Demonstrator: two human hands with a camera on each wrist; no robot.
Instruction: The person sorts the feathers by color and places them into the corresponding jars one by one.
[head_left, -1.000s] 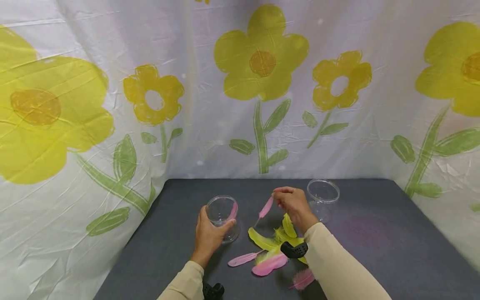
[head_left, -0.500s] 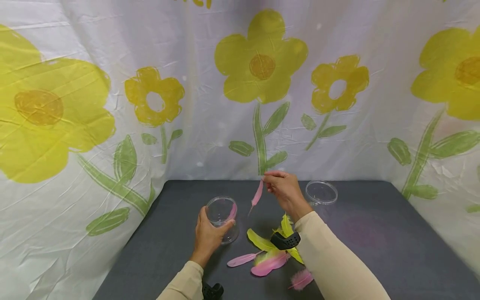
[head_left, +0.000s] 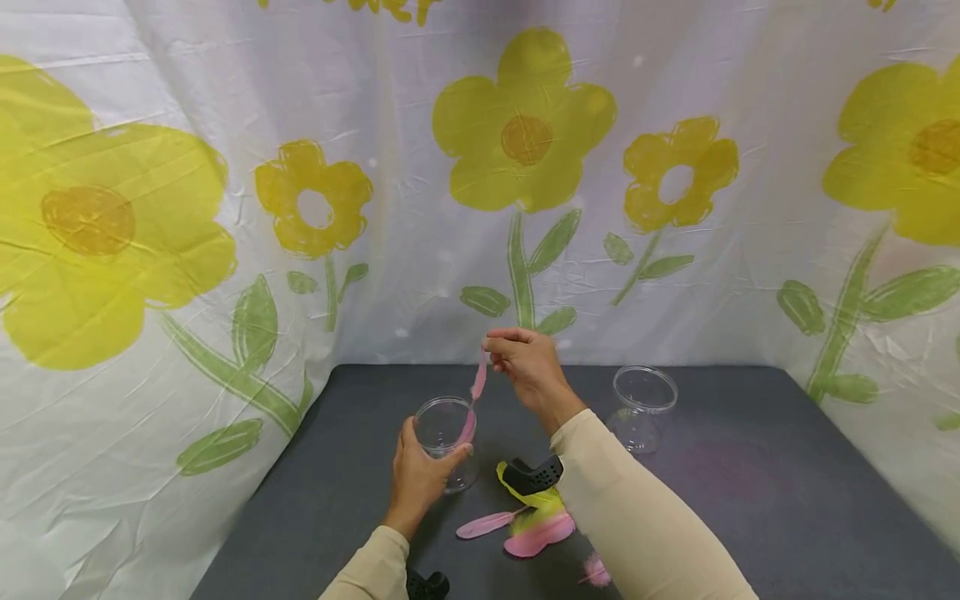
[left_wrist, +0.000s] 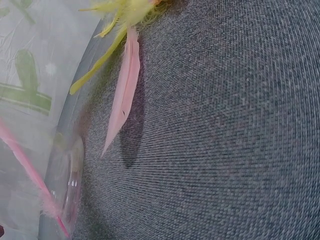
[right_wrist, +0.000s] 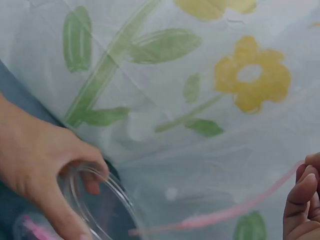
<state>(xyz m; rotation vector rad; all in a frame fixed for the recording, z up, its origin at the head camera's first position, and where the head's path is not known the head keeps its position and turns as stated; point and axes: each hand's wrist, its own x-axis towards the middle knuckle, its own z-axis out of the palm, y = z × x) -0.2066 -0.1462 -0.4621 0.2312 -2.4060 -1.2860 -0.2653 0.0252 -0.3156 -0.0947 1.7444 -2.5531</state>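
Observation:
My left hand (head_left: 424,473) grips a clear plastic jar (head_left: 435,402) on the dark table, thumb and fingers round its side. One pink feather (head_left: 467,429) leans inside that jar. Above the jar's rim, my right hand (head_left: 528,367) pinches the tip of a second pink feather (head_left: 479,377), which hangs with its quill end down at the jar's mouth. In the right wrist view this feather (right_wrist: 220,216) stretches from the fingertips to the jar's opening (right_wrist: 131,206). The quill's exact depth at the rim is hard to tell.
Pink feathers (head_left: 538,535) and yellow feathers (head_left: 546,500) lie in a loose heap near the right forearm, which hides part of it. Another clear jar (head_left: 643,408) stands at the back right. A white curtain with printed flowers (head_left: 525,140) hangs behind the table (head_left: 360,517).
My right hand has carried the pink feather up and left from above the heap to the held jar's mouth. The left hand and its jar have stayed in place.

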